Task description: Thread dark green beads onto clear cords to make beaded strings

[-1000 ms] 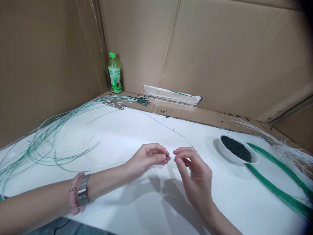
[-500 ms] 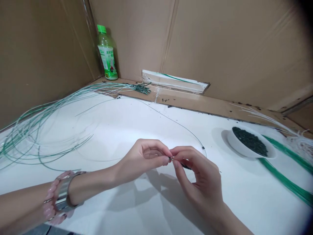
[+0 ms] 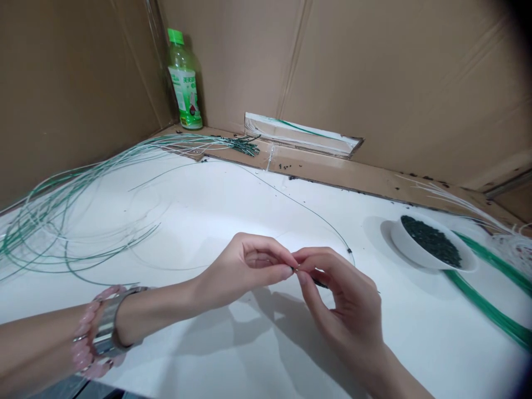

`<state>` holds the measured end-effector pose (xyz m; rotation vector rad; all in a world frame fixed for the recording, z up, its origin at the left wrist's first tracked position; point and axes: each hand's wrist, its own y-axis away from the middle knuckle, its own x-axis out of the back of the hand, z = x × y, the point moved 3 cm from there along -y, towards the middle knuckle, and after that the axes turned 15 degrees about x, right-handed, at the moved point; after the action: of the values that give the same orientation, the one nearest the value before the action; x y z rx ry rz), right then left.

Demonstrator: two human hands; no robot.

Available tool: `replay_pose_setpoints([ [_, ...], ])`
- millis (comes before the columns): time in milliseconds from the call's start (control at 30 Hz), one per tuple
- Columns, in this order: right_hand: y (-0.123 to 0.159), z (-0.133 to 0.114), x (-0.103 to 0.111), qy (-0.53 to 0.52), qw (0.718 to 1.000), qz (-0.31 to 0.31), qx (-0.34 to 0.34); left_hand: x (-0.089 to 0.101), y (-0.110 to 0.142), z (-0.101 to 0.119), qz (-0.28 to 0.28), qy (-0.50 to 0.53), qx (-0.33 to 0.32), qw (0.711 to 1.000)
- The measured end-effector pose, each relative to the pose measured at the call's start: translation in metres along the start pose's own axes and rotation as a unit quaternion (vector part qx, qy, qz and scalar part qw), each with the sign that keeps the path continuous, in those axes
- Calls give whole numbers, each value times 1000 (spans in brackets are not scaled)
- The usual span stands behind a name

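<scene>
Above the white table (image 3: pixel 199 210), left hand (image 3: pixel 245 266) and right hand (image 3: pixel 344 293) are pinching a thin dark wire (image 3: pixel 315 216), fingers (image 3: pixel 286 271) clamped together; its length is curving away past the right hand toward the far side.

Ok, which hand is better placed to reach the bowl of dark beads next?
Probably the right hand: it sits closer to the bowl, while the left hand is farther away. Both currently pinch the wire.

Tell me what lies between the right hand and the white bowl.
Head view: bare white surface, but for a thin wire's end by the right hand.
</scene>
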<state>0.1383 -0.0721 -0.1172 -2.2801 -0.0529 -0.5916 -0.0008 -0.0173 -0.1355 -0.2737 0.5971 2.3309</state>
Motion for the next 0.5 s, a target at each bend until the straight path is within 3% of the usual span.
replay_pose_setpoints([
  [500,-2,-2,1,47,998,-9,31,2,-1,-1,3,-1,2,1000],
])
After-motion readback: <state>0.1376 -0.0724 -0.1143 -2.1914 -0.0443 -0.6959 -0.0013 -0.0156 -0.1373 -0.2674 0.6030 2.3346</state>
